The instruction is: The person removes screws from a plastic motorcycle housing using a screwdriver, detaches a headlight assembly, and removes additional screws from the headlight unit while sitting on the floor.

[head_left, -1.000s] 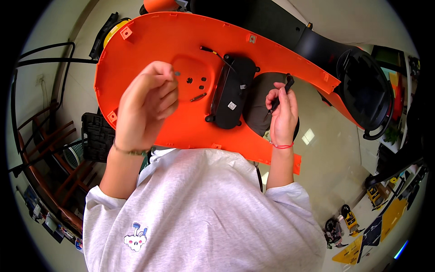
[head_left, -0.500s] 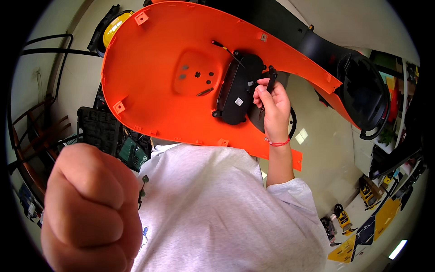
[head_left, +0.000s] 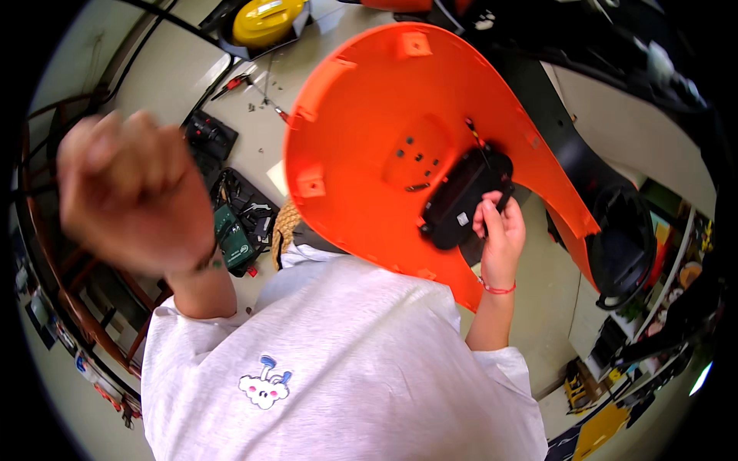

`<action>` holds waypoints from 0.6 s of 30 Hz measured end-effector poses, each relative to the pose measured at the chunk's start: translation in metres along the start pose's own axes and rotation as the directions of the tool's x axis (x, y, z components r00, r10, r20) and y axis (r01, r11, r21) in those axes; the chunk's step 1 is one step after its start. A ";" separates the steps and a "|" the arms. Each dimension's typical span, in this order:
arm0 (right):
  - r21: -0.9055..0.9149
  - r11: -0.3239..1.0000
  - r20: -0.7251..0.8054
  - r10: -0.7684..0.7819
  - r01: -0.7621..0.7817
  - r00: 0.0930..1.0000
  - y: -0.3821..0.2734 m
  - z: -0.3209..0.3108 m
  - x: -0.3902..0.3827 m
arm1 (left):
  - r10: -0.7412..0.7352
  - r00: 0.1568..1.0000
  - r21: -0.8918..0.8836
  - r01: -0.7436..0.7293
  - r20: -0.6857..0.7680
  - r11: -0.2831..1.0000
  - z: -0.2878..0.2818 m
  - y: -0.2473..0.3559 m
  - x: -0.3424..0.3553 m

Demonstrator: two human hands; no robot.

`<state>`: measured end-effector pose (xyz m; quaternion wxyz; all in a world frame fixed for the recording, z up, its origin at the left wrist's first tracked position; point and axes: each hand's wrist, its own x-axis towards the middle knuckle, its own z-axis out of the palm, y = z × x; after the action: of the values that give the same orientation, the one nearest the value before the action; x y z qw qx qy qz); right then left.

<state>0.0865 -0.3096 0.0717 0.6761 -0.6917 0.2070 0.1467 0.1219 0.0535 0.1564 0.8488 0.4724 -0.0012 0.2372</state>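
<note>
My left hand (head_left: 134, 188) is a blurred, curled fist at the left, off the orange panel; whatever it may hold is hidden. My right hand (head_left: 501, 234) grips a slim black tool (head_left: 505, 197) at the right end of a black oblong housing (head_left: 444, 211). That housing lies on the inner face of the curved orange plastic panel (head_left: 357, 161). A short cable (head_left: 478, 134) with a connector rises from the housing, and a small dark piece (head_left: 417, 186) lies beside it on the panel.
Tool cases (head_left: 234, 238), a drill (head_left: 207, 131), red-handled tools (head_left: 231, 86) and a yellow item (head_left: 265, 23) are on the floor. A black scooter body (head_left: 584, 154) runs beyond the panel. A wooden chair frame (head_left: 100, 307) stands left, shelves (head_left: 669, 269) right.
My left hand moved from over the panel down close to the camera, then up at the left. The view shifted, showing more floor tools. My right hand still holds the black tool.
</note>
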 end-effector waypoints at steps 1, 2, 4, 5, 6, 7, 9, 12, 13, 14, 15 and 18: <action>-0.055 0.998 0.019 0.036 -0.035 0.999 -0.003 0.006 0.001 | -0.053 0.989 0.039 0.059 -0.139 0.998 -0.021 -0.019 0.002; -0.103 0.993 0.031 0.065 -0.061 0.997 -0.007 0.011 0.001 | -0.201 0.955 0.018 0.210 -0.217 0.978 -0.060 -0.041 0.005; -0.193 0.981 0.108 0.055 -0.033 0.993 -0.006 0.023 0.006 | -0.404 0.780 0.092 0.502 -0.478 0.860 -0.121 -0.091 -0.001; -0.211 0.976 0.105 0.067 -0.044 0.992 -0.005 0.027 0.006 | -0.404 0.758 0.084 0.512 -0.511 0.855 -0.127 -0.094 -0.002; -0.276 0.961 0.168 0.059 -0.011 0.984 -0.004 0.033 0.011 | -0.461 0.665 0.076 0.613 -0.587 0.787 -0.164 -0.118 -0.019; -0.349 0.936 0.206 0.044 0.032 0.978 -0.001 0.036 0.016 | -0.560 0.553 -0.005 0.709 -0.616 0.705 -0.205 -0.147 -0.039; -0.470 0.880 0.229 0.044 0.071 0.972 0.001 0.044 0.020 | -0.671 0.336 -0.128 0.831 -0.661 0.542 -0.254 -0.192 -0.087; -0.643 0.761 0.190 0.054 0.083 0.980 0.009 0.051 0.030 | -0.695 0.181 -0.094 0.937 -0.696 0.338 -0.276 -0.243 -0.123; -0.668 0.740 0.184 0.056 0.083 0.981 0.015 0.047 0.034 | -0.707 0.137 -0.112 0.949 -0.694 0.294 -0.288 -0.265 -0.137; -0.699 0.713 0.169 0.096 0.051 0.981 0.011 0.052 0.036 | -0.715 0.093 -0.126 0.961 -0.693 0.246 -0.302 -0.286 -0.153; -0.700 0.714 0.155 0.117 0.025 0.981 0.009 0.052 0.038 | -0.693 0.077 -0.029 0.990 -0.717 0.140 -0.314 -0.304 -0.161; -0.730 0.682 0.183 0.128 0.048 0.975 0.011 0.039 0.055 | -0.572 0.170 0.277 0.955 -0.803 -0.105 -0.374 -0.369 -0.193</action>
<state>0.1320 -0.2755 0.0343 0.3595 -0.8783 0.0706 0.3073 0.0168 0.1134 -0.3901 0.4752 0.6131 0.5757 -0.2584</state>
